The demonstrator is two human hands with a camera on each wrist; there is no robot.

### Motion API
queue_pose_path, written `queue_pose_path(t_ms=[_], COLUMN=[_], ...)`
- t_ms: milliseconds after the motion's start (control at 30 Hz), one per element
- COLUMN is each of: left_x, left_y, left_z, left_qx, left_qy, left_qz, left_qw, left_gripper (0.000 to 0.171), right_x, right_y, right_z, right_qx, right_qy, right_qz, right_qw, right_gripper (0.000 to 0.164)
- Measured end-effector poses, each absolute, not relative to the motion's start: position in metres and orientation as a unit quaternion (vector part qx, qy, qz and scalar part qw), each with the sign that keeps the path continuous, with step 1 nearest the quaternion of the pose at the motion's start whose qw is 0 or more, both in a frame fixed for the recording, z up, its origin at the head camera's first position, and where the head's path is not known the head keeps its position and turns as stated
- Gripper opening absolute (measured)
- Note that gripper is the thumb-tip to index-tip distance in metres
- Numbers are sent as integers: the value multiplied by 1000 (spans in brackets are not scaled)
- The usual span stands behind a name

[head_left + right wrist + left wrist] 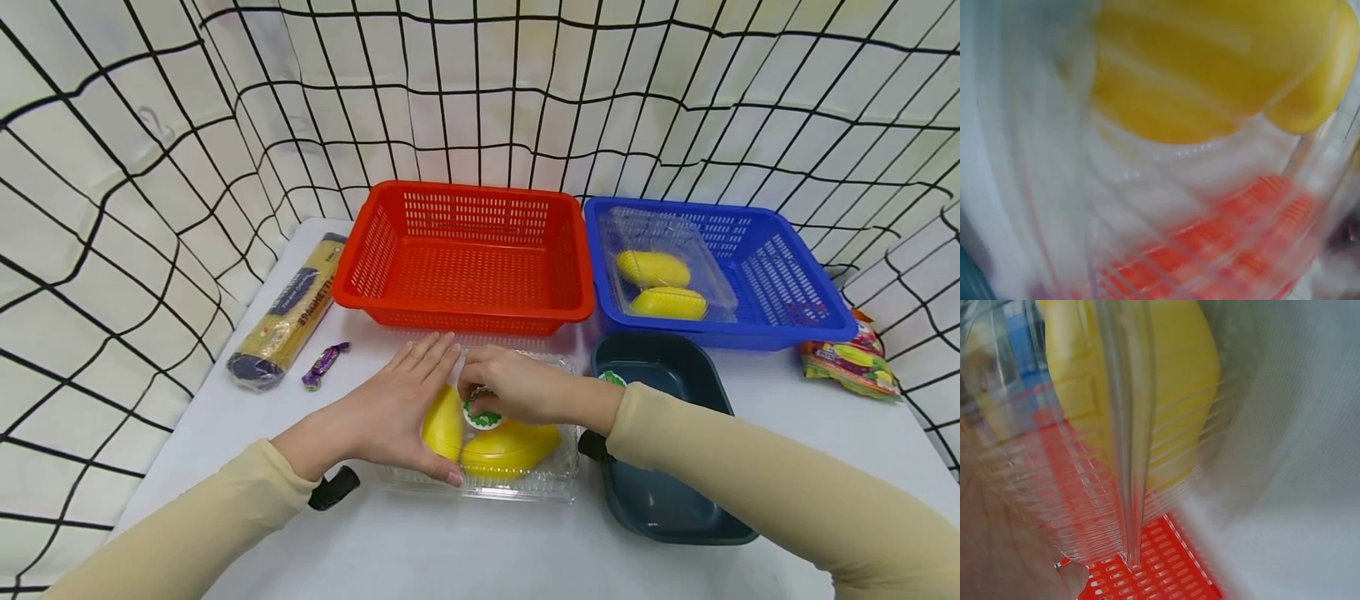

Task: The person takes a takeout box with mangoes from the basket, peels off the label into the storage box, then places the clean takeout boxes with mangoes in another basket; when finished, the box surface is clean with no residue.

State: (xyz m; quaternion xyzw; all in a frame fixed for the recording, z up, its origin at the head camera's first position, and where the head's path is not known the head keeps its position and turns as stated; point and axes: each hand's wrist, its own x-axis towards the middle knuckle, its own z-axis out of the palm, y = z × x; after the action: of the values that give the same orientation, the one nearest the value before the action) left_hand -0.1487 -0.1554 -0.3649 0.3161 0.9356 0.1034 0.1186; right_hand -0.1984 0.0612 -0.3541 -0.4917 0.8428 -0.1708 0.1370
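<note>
A clear plastic clamshell box (525,492) lies on the white table with yellow fruit-shaped pieces (510,450) inside. My left hand (401,408) lies spread over its left side, fingers straight and thumb along the front. The fingers of my right hand (517,387) are curled over the lid, thumb and finger at a round green-and-white sticker (483,414), partly covered by them. In the left wrist view, the box's ridged side (1129,456) stands close to the camera beside the left palm (1004,550). The right wrist view is blurred and shows yellow pieces (1197,75) through plastic.
Behind stand a red basket (465,321) and a blue basket (787,333) holding another clear box (708,283). A dark teal tub (675,525) lies under the right forearm, with another sticker (611,378) by it. Spaghetti (288,312), a purple-wrapped candy (326,365) and a colourful packet (851,362) lie around.
</note>
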Motion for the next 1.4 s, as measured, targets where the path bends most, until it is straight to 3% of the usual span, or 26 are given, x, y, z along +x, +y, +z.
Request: queue_pose_path(t_ms=[333,800,1400], left_x=[-150,-149,-149], left_y=[-155,-154,-155], left_z=[-366,-365,-365], left_qx=[313,312,310], left_qy=[936,936,937], left_qz=[103,105,100], left_qw=[125,126,123], left_gripper=[142,141,144], right_x=[-203,-204,-206], right_y=[64,66,75], right_z=[-354,-359,-352], right_qx=[-465,-479,-471], right_qy=[841,831,828], right_qz=[-226,-258,-284], right_qw=[159,114,112], right_gripper=[19,1,4])
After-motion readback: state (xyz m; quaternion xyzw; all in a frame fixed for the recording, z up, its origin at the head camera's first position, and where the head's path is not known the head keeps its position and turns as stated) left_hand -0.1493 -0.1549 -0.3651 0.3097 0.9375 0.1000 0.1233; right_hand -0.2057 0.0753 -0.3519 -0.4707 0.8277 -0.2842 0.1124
